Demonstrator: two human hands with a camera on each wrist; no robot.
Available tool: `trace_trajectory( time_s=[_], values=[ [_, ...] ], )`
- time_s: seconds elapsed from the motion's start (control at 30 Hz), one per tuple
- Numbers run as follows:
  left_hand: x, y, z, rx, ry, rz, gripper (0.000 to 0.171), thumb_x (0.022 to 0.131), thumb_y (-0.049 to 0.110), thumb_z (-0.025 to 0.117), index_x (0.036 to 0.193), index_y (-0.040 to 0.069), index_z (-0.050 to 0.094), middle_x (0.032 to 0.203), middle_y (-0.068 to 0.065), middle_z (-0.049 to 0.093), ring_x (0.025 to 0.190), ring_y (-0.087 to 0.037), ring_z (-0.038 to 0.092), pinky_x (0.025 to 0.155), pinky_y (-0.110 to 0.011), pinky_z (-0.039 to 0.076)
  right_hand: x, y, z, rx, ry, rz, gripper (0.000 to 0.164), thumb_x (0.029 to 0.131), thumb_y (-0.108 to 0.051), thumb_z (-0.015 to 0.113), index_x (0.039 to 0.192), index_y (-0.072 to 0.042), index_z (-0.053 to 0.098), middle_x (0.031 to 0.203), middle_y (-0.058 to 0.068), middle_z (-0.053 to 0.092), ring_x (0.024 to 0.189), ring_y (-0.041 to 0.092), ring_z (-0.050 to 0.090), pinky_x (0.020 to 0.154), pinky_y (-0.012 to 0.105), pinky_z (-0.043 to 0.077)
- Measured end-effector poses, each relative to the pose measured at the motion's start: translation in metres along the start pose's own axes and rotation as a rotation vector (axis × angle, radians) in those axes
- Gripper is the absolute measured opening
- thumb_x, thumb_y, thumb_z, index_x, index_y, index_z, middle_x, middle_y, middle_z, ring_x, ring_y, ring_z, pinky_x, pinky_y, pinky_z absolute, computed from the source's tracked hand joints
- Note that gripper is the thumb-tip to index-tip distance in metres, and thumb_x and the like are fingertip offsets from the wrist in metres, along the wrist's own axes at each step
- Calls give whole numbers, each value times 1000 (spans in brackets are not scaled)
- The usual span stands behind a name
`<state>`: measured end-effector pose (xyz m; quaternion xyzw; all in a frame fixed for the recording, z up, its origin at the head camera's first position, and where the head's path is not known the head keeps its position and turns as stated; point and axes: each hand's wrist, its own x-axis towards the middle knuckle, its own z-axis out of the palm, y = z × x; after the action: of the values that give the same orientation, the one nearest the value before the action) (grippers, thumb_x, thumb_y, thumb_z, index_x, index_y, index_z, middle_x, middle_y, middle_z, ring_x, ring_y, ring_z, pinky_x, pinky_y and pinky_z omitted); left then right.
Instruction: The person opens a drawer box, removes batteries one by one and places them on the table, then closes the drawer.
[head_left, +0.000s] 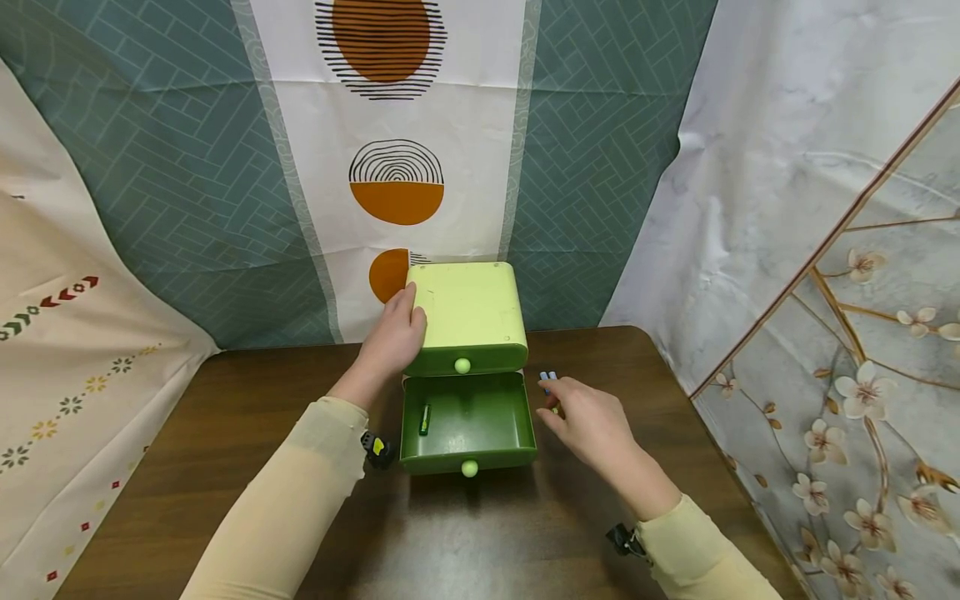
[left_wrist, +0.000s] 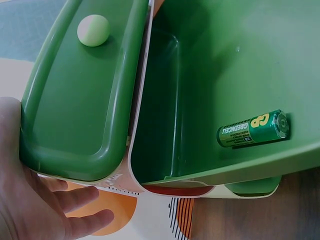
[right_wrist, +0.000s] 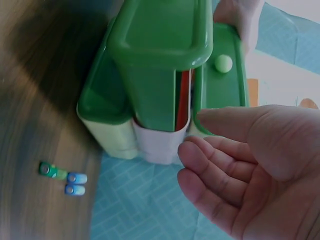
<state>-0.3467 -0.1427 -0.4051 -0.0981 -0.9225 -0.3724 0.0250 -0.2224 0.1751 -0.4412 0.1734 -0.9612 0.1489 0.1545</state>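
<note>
The person's right hand (head_left: 588, 417), right of centre in the head view, holds nothing: its fingers curve loosely, with a narrow gap between thumb and fingertips. The right wrist view shows it apart from the small batteries on the table, which sit at that view's lower left: two blue batteries (right_wrist: 76, 178) side by side and, just beside them, a green battery (right_wrist: 48, 170). In the head view the hand partly hides this group.

The left hand (head_left: 392, 329), near the centre, rests against the left side of a drawer unit (head_left: 468, 304); in the left wrist view its fingers are extended and spread along that side.

The unit has a pale yellow-green top and dark green drawer fronts. Its upper drawer is closed, while the middle drawer (head_left: 480, 421) is pulled out, with a round pale green knob (head_left: 469, 468) on its front. Inside, towards the left, lies a single GP Greencell battery (left_wrist: 252, 129).

Around this spreads a dark brown wooden table (head_left: 262, 475). Behind hangs a teal and white cloth (head_left: 480, 108) with orange circles; flowered fabric (head_left: 825, 292) fills the right edge, and cream embroidered fabric (head_left: 75, 450) the left.
</note>
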Motion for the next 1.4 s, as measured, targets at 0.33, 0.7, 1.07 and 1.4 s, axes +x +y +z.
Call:
trace_trajectory(
  time_s=[0.33, 0.7, 1.07, 1.4],
  values=[
    [-2, 2, 0, -6, 7, -6, 69, 117, 41, 23, 180, 14, 10, 183, -17, 12, 167, -40, 19, 132, -62, 20, 1, -19, 4, 52, -28, -13, 34, 93, -22, 91, 125, -13, 81, 95, -9, 76, 82, 11, 74, 64, 36, 56],
    [-2, 1, 0, -6, 14, -3, 69, 117, 41, 23, 180, 14, 10, 183, -18, 13, 166, -42, 20, 131, -62, 20, 4, -38, 7, 59, -30, -37, 38, 94, -24, 91, 128, -13, 81, 100, -7, 77, 80, 11, 73, 63, 34, 55],
    [-1, 0, 2, -3, 22, -5, 69, 117, 41, 24, 180, 15, 11, 183, -18, 14, 166, -41, 21, 131, -62, 21, 9, -51, 15, 62, -20, -99, 37, 94, -28, 91, 127, -14, 82, 98, -9, 76, 76, 8, 70, 60, 31, 54],
    [-1, 0, 2, -4, 22, -7, 69, 117, 41, 24, 180, 15, 12, 183, -18, 15, 166, -40, 20, 132, -61, 21, 18, -61, 25, 77, -29, -135, 37, 95, -29, 91, 127, -14, 82, 98, -9, 76, 76, 7, 71, 60, 30, 54]
  ],
)
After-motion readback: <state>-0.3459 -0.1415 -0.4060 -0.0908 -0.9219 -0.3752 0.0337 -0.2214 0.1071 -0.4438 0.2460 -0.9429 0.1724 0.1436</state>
